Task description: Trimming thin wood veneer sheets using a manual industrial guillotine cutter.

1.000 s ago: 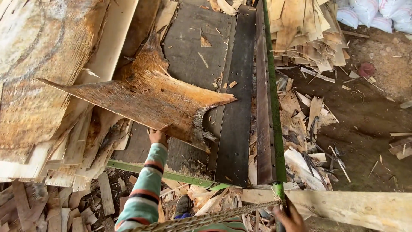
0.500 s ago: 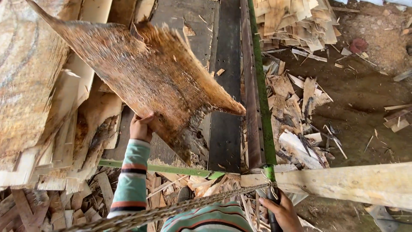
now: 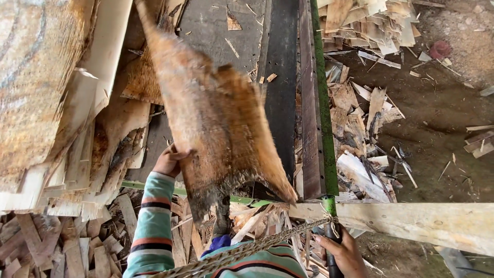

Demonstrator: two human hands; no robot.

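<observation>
My left hand (image 3: 169, 160) grips the left edge of a large, ragged sheet of brown wood veneer (image 3: 216, 118) and holds it up over a dark machine bed (image 3: 280, 98). The sheet hangs tilted, its dark frayed end toward me. My right hand (image 3: 343, 252) is closed around a dark handle at the bottom of a green lever bar (image 3: 321, 92), where a twisted rope (image 3: 257, 247) is tied. My sleeve is striped in teal, orange and white.
A big log (image 3: 36, 87) with peeled pale veneer lies at the left. Heaps of veneer scraps (image 3: 360, 123) cover the ground to the right and below. A pale wooden plank (image 3: 422, 221) runs across the lower right. Bare dirt lies beyond.
My left hand has swung the veneer sheet from lying nearly flat to hanging steeply, and drawn it closer to me. My right hand has stayed on the lever handle.
</observation>
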